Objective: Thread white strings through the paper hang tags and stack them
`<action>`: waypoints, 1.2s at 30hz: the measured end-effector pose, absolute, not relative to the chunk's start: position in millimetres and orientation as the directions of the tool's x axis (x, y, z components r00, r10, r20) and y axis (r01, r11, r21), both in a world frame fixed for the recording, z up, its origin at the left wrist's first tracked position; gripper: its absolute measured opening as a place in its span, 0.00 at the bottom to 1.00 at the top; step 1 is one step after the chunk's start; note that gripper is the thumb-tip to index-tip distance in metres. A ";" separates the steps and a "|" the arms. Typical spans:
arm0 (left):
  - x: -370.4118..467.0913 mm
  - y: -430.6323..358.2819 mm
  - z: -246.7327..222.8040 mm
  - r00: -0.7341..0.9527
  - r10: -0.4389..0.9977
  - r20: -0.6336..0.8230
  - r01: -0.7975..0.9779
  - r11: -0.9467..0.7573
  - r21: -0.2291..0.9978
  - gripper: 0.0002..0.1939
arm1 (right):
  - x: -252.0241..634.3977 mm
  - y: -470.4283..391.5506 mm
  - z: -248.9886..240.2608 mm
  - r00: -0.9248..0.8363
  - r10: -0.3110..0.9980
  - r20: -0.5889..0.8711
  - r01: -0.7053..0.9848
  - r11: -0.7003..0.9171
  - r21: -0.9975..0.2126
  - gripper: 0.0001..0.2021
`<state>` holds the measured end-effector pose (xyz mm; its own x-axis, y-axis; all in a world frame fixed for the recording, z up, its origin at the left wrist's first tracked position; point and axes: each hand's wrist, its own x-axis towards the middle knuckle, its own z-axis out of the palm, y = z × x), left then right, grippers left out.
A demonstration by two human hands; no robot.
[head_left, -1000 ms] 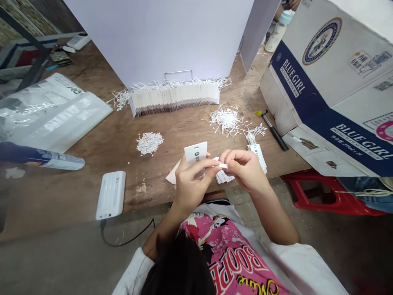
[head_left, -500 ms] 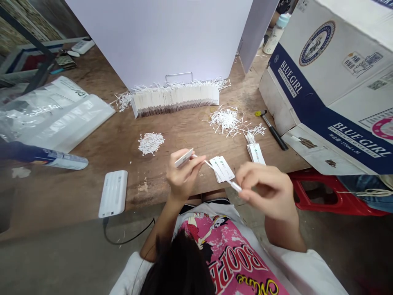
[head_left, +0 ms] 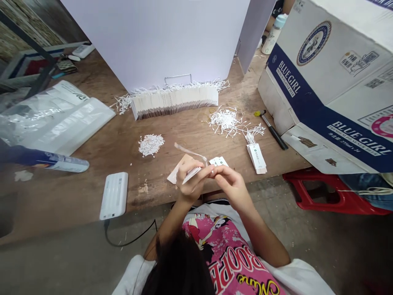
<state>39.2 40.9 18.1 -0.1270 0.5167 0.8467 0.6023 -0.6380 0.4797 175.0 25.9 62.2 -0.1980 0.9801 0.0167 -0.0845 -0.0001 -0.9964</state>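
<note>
Reading across the bench (head_left: pixel 172 127): at lower left, a white power bank (head_left: pixel 114 196); left of centre, a pile of small white pieces (head_left: pixel 151 145). At centre, the left hand (head_left: pixel 189 188) has its grip closed about a white tag (head_left: pixel 190 175), a blurred white cord (head_left: pixel 190 152) just above. The right hand (head_left: pixel 233 186) meets its fingertips; what that grip holds cannot be told. Right of centre lies a stack of tags (head_left: pixel 257 157).

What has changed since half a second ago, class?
The right hand moved left to the left hand. The white string, stretched between them before, now trails slack beyond the left hand. The left hand still grips a white tag. The tag row and string heap stayed put.
</note>
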 end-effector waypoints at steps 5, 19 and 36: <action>33.3 39.5 15.0 -0.022 0.535 0.845 0.641 -0.641 0.423 0.10 | 163.9 22.4 51.0 0.049 0.990 0.133 0.034 0.132 -0.991 0.06; 35.7 28.2 17.3 -0.146 0.957 0.250 0.287 -0.201 0.937 0.04 | 175.4 39.4 49.1 -0.071 0.974 -0.216 -0.015 -0.218 -0.976 0.09; 39.7 8.3 34.0 -0.104 0.995 0.000 0.231 0.024 0.973 0.12 | 168.2 50.1 62.5 -0.209 0.854 0.477 0.577 0.501 -0.645 0.06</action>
